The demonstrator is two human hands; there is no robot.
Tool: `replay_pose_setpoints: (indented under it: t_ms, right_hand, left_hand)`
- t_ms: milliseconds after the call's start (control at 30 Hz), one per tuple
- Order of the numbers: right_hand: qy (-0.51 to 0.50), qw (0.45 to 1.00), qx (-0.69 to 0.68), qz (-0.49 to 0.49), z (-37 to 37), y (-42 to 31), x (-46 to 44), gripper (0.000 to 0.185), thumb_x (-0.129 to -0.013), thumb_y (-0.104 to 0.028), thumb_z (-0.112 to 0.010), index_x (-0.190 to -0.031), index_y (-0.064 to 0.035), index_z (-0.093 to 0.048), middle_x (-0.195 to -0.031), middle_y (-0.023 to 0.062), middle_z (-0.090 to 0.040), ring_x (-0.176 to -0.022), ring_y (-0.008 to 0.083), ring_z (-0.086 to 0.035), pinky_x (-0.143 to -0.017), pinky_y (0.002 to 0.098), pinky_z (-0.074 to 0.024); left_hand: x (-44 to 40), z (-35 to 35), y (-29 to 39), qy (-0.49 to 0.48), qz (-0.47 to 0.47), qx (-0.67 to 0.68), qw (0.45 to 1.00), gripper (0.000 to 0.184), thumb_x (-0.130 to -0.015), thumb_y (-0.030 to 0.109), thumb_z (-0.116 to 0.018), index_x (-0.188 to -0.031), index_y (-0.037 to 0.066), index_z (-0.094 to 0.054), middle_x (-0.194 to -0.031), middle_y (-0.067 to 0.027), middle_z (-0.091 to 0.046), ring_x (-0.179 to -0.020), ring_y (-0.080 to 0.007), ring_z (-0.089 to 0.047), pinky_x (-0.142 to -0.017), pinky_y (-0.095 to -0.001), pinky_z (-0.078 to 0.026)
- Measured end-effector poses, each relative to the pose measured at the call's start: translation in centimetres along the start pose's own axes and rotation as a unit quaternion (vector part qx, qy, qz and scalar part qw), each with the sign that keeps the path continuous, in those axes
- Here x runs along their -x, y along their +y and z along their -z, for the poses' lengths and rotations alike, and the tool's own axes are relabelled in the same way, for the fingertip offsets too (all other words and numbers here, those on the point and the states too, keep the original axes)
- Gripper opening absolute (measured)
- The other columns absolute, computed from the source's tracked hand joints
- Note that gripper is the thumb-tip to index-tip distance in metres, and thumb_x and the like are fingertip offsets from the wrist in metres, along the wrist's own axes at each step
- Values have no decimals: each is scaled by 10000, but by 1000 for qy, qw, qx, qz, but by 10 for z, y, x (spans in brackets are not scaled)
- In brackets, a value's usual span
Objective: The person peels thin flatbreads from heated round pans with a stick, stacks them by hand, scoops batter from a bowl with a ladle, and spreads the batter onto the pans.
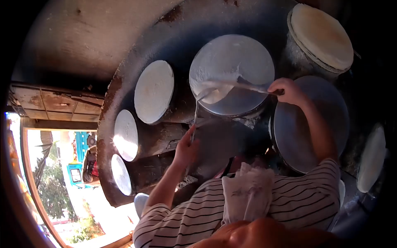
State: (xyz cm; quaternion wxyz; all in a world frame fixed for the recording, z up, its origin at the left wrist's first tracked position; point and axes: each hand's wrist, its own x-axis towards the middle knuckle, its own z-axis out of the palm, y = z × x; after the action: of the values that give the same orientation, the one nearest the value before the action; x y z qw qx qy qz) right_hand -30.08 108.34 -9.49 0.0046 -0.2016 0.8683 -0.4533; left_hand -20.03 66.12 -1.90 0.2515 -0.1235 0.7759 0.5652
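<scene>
A round griddle point(248, 49) lies in front of me, most of its top coated with thin white batter point(215, 58). My left hand point(186, 146) is wrapped round the thin upright handle of a ladle point(204, 95), whose head is over the griddle's near left part. From the right, my right hand point(285, 91) grips the end of a long spreader point(252, 86). Its blurred white blade reaches across the batter towards the ladle. Whether the blade touches the ladle I cannot tell. A bare grey patch shows along the griddle's near edge.
More round griddles stand in a ring: a white-topped one point(155, 91) and smaller ones point(125, 135) leftward, a bare dark one point(310, 124) by my right forearm. A thick pale-topped drum point(320, 37) is at the far right. An opening point(62, 177) shows daylight outside.
</scene>
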Motion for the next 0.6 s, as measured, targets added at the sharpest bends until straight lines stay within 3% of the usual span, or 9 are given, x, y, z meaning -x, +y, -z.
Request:
replay_pose_setpoints:
  t_ms: [67, 233, 333, 367, 400, 433, 533, 567, 600]
  right_hand:
    - [144, 985, 97, 15, -26, 13, 22, 376, -606, 68, -619, -965, -31, -668, -1018, 84, -637, -931, 283, -589, -828, 352, -469]
    - [79, 982, 165, 44, -76, -54, 45, 301, -669, 91, -582, -933, -29, -665, -1018, 77, -637, -932, 256, -596, -833, 354, -487]
    - [201, 978, 26, -40, -111, -106, 96, 287, -693, 128, -566, -926, -12, -658, -998, 99, -658, -874, 209, -640, -815, 335, -509]
    - [250, 938, -156, -181, -165, -108, 80, 315, -710, 149, -570, -981, 2, -635, -1002, 114, -670, -844, 172, -654, -821, 313, -512]
    - [274, 900, -297, -163, -195, -131, 48, 347, -759, 82, -606, -1094, -6, -581, -995, 84, -675, -840, 144, -647, -725, 270, -512]
    - [230, 867, -371, -240, -222, -168, 9, 362, -831, -13, -596, -1182, -15, -509, -969, 97, -672, -750, 135, -643, -588, 233, -473]
    - [284, 792, -487, -232, -344, -163, -102, 328, -911, -135, -532, -1220, -64, -448, -904, 111, -656, -522, 112, -539, -424, 255, -389]
    - [326, 765, -506, -229, -379, -158, -122, 314, -915, -160, -525, -1203, -63, -445, -862, 83, -625, -500, 106, -515, -407, 253, -382]
    - [356, 738, -523, -234, -405, -158, -128, 303, -919, -185, -519, -1186, -62, -443, -821, 55, -593, -478, 100, -492, -390, 252, -375]
  left_hand:
    - [-10, 1, -8, -20, -34, 49, 998, 558, -922, 58, -511, -1440, 133, -315, -643, 3, -537, -389, -69, -425, -348, -235, -344]
    - [-18, 21, 9, -32, -71, 22, 997, 534, -941, 94, -485, -1440, 170, -313, -589, 0, -449, -366, -76, -384, -336, -226, -319]
    - [18, 83, 53, -132, -64, 195, 970, 519, -959, 108, -449, -1445, 211, -299, -581, 8, -388, -371, -61, -356, -335, -205, -302]
    - [23, 102, 59, -118, -87, 196, 970, 516, -965, 113, -434, -1448, 216, -288, -592, 11, -370, -381, -52, -343, -335, -196, -294]
    - [23, 107, 65, -106, -102, 200, 969, 513, -971, 117, -419, -1452, 222, -276, -603, 14, -353, -391, -43, -331, -336, -187, -287]
    - [14, 119, 60, -149, -112, 235, 954, 476, -983, 138, -402, -1430, 269, -308, -660, 4, -395, -410, -39, -330, -332, -178, -285]
    - [-31, 158, 27, -349, 8, 524, 777, 407, -996, 191, -388, -1382, 319, -367, -681, 0, -402, -408, -42, -314, -328, -178, -278]
    - [-29, 168, 22, -424, 26, 565, 707, 232, -1004, 223, -375, -1164, 176, -535, -627, 7, -370, -405, -56, -359, -335, -191, -305]
    - [-31, 175, 20, -428, 12, 563, 707, 232, -1005, 219, -373, -1166, 178, -536, -631, 4, -370, -405, -55, -357, -331, -192, -308]
